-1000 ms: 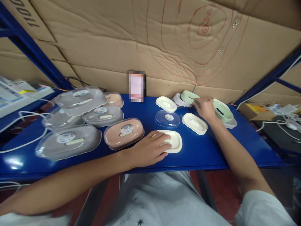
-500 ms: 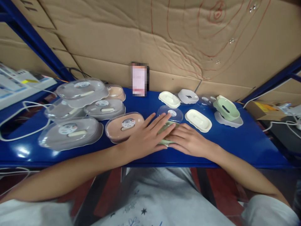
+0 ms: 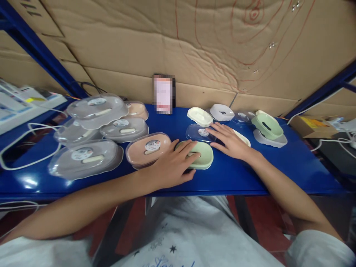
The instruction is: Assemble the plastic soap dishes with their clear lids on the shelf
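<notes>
A pale green soap dish lies on the blue table in front of me. My left hand holds its left end, with fingers across it toward the far rim and the thumb by the near rim. Just behind is a clear lid with a round label. My right hand is open, fingers apart, its fingertips at the lid's right edge; I cannot tell if they touch it. Partly hidden behind that hand is a cream insert. A peach soap dish under a clear lid sits left of the green one.
Several lidded grey soap dishes are grouped and stacked on the left. At the back stand a phone, another cream insert and a grey dish. A green dish rests on a grey one at right.
My right hand has left the green dish and moved up and to the right, toward the clear lid. More of the green dish shows. The left hand stays on it.
</notes>
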A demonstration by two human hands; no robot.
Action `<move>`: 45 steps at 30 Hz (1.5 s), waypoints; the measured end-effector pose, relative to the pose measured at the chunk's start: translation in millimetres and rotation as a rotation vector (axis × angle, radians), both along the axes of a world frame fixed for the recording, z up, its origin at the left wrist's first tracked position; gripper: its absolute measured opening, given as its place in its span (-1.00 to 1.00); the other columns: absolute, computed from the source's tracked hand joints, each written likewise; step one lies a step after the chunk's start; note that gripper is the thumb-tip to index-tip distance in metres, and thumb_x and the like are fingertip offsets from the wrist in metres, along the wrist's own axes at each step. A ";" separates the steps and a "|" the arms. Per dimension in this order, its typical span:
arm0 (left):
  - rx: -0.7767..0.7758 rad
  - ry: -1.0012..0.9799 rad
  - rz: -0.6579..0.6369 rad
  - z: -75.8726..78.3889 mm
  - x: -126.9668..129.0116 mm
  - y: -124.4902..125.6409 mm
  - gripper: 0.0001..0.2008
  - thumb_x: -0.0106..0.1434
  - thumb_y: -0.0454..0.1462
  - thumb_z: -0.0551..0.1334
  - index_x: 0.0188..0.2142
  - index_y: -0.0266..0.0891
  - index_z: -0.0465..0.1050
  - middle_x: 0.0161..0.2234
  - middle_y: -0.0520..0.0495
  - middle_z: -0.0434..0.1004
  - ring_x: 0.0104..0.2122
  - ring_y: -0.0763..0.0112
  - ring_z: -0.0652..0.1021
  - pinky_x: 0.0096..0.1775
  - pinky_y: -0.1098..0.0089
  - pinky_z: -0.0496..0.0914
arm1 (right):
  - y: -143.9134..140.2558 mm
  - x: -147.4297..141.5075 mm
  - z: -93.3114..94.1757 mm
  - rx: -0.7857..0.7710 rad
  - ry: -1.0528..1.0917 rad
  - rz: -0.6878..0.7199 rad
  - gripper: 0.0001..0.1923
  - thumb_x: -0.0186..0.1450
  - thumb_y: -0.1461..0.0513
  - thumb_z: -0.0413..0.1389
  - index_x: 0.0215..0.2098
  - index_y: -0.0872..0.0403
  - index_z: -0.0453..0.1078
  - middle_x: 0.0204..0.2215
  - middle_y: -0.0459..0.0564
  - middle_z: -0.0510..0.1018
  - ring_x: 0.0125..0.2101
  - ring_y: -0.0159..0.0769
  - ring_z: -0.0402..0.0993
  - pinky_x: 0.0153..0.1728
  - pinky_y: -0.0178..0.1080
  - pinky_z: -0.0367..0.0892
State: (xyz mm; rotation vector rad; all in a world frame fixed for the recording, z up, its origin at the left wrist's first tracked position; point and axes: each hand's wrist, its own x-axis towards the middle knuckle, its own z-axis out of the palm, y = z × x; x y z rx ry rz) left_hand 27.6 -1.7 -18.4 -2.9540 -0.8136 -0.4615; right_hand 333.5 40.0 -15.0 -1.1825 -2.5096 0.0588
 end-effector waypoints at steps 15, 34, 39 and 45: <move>0.203 0.011 0.070 7.7 -1.9 8.6 -0.33 0.51 -0.13 0.28 0.47 -0.38 0.17 0.50 -0.55 0.08 0.47 -0.30 0.23 0.43 -0.27 0.16 | -22.1 -9.8 14.5 -0.010 -0.006 0.197 -0.44 0.53 -0.02 0.12 0.45 -0.12 0.33 0.27 0.14 0.49 0.20 0.00 0.52 0.20 0.09 0.49; 0.242 0.191 0.176 3.1 3.4 7.1 -0.27 0.58 -0.10 0.18 0.51 -0.56 0.05 0.52 -0.53 0.02 0.47 -0.18 0.26 0.43 -0.02 0.27 | -17.4 -12.6 -3.9 0.118 -0.042 0.321 -0.26 0.58 0.14 0.09 0.61 -0.18 -0.10 0.56 0.08 0.11 0.51 0.08 0.11 0.43 0.28 0.25; 0.267 0.208 0.173 1.6 4.0 7.7 -0.30 0.61 -0.07 0.11 0.51 -0.53 0.07 0.50 -0.50 0.09 0.46 -0.14 0.30 0.42 0.01 0.29 | -16.3 -9.7 -6.3 0.100 -0.039 0.296 -0.28 0.57 0.15 0.08 0.60 -0.21 -0.07 0.55 0.04 0.14 0.50 0.10 0.12 0.42 0.27 0.28; 0.302 0.167 0.186 -5.2 4.9 8.7 -0.32 0.61 -0.07 0.08 0.48 -0.58 0.13 0.48 -0.52 0.16 0.44 -0.12 0.34 0.40 0.03 0.32 | -12.6 -10.6 -11.7 0.133 -0.056 0.280 -0.17 0.51 0.06 0.19 0.61 -0.24 -0.09 0.54 0.08 0.15 0.48 0.13 0.17 0.41 0.27 0.29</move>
